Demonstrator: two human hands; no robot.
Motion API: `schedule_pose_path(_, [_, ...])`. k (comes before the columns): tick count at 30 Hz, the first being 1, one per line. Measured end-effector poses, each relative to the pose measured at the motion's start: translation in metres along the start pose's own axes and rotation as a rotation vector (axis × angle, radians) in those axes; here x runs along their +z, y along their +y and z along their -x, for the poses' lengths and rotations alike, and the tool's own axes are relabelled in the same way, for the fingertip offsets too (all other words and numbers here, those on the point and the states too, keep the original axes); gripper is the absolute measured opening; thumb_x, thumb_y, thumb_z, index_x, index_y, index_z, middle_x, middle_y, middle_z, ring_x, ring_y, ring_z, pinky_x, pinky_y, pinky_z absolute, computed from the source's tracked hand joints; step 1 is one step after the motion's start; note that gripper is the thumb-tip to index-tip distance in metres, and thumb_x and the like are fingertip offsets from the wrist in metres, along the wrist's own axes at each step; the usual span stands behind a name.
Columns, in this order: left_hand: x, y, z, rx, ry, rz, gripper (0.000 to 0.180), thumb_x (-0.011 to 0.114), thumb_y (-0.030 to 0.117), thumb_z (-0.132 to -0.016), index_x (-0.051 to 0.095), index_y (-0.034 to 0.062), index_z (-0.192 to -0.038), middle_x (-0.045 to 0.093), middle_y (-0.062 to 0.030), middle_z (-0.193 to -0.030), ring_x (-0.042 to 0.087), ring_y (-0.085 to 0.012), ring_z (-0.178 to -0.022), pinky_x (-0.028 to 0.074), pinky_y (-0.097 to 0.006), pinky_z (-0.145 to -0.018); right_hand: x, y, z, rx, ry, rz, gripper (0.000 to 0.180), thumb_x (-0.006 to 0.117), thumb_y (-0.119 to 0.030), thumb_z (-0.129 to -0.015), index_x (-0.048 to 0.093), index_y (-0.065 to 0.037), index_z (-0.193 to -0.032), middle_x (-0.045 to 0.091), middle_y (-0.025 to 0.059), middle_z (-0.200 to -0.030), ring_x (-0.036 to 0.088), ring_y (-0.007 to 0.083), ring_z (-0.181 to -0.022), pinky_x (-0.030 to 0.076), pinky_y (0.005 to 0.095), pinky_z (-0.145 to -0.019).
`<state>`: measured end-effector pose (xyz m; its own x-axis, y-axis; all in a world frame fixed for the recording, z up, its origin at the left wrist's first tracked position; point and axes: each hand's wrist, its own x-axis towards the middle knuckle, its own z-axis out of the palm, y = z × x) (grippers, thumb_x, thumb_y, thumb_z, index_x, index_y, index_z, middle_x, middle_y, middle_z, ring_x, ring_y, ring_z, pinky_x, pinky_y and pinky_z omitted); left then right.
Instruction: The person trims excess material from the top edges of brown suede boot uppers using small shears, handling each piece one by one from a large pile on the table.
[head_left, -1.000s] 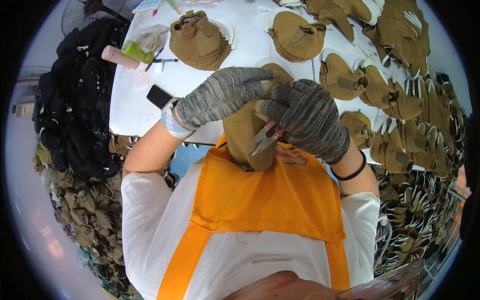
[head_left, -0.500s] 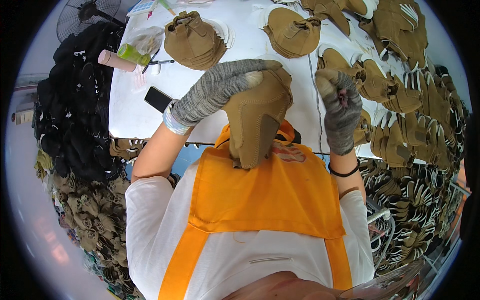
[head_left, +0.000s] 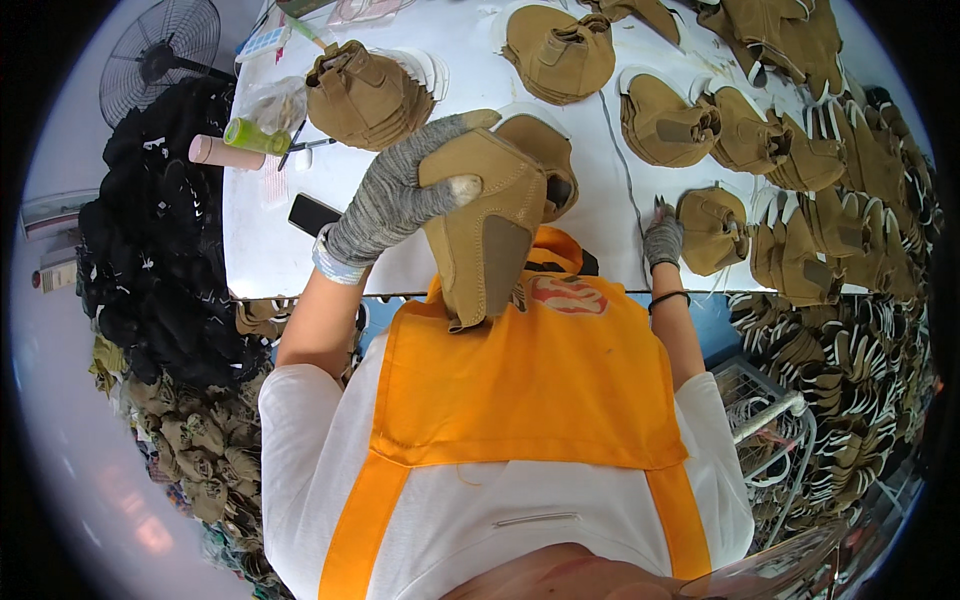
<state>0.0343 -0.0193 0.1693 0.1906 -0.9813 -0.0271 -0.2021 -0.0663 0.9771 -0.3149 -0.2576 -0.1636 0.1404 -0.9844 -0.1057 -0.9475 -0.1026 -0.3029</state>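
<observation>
My left hand point(head_left: 400, 185), in a grey knit glove, grips a brown shoe upper point(head_left: 485, 235) with stitched seams and a darker side patch. Its thumb presses on the near face while the fingers wrap the upper edge. The upper hangs upright in front of my orange apron. Close behind it stands another brown upper point(head_left: 545, 160), partly covered. My gloved right hand point(head_left: 663, 240) is low at the table by a grey cord, left of a brown upper point(head_left: 712, 232). Its fingers are drawn together, with small dark points at the tips; what they hold is too small to name.
Stacked brown uppers point(head_left: 365, 100) stand at the back left of the white table point(head_left: 450, 60), another stack point(head_left: 560, 55) farther right. Rows of uppers point(head_left: 815, 150) fill the right side. A phone point(head_left: 313, 214), pink bottle point(head_left: 225, 152) and black pile point(head_left: 160, 230) lie left.
My right hand has gone down and away from me to the table beside the cord. My left hand has shifted slightly left with the upper, uncovering the one behind it.
</observation>
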Motion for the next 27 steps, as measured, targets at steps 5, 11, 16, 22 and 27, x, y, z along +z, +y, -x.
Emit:
schedule_pose_path(5, [0.000,-0.011,0.001,0.073,0.087,0.007,0.056,0.061,0.043,-0.090,0.054,0.0051,-0.131,0.062,-0.0080,-0.119,0.057,-0.0171,-0.110,0.045,-0.031,-0.096,0.005,-0.005,-0.004,0.063,0.069,-0.217,0.030,0.047,-0.028,-0.095,0.057,-0.006,-0.112,0.060,0.0250,-0.111,0.057,0.0414,-0.103,0.046,0.0456,-0.087])
schedule_pose_path(11, [0.003,-0.019,0.005,0.018,0.196,0.054,0.058,0.053,0.051,-0.092,0.057,0.0043,-0.127,0.063,-0.0087,-0.115,0.059,-0.0171,-0.105,0.045,-0.030,-0.094,0.009,-0.006,-0.007,-0.010,0.107,-0.201,0.036,0.050,-0.031,-0.094,0.057,-0.006,-0.120,0.063,0.0234,-0.107,0.059,0.0389,-0.102,0.047,0.0449,-0.087])
schedule_pose_path(16, [0.005,-0.017,0.004,-0.008,0.216,0.077,0.063,0.052,0.055,-0.091,0.058,0.0034,-0.125,0.063,-0.0088,-0.114,0.059,-0.0179,-0.104,0.046,-0.031,-0.093,0.007,-0.006,-0.012,0.099,0.018,-0.314,0.038,0.052,-0.035,-0.094,0.059,-0.006,-0.118,0.064,0.0226,-0.108,0.060,0.0381,-0.104,0.047,0.0436,-0.088])
schedule_pose_path(22, [0.001,-0.025,0.006,0.073,0.168,0.109,0.068,0.072,0.049,-0.079,0.056,0.0038,-0.127,0.063,-0.0073,-0.112,0.059,-0.0182,-0.104,0.045,-0.031,-0.093,-0.066,-0.087,0.024,-0.268,0.015,-0.719,0.042,0.045,-0.042,-0.099,0.061,-0.005,-0.111,0.065,0.0123,-0.093,0.060,0.0231,-0.080,0.048,0.0331,-0.076])
schedule_pose_path(27, [-0.017,-0.005,0.015,-0.045,0.157,-0.008,0.062,0.083,0.035,-0.071,0.056,0.0047,-0.119,0.062,-0.0041,-0.104,0.057,-0.0165,-0.101,0.046,-0.030,-0.090,-0.187,-0.181,0.088,-0.367,-0.536,-1.304,0.032,0.056,-0.031,-0.096,0.055,-0.002,-0.110,0.052,-0.0014,-0.077,0.046,0.0081,-0.069,0.042,0.0242,-0.066])
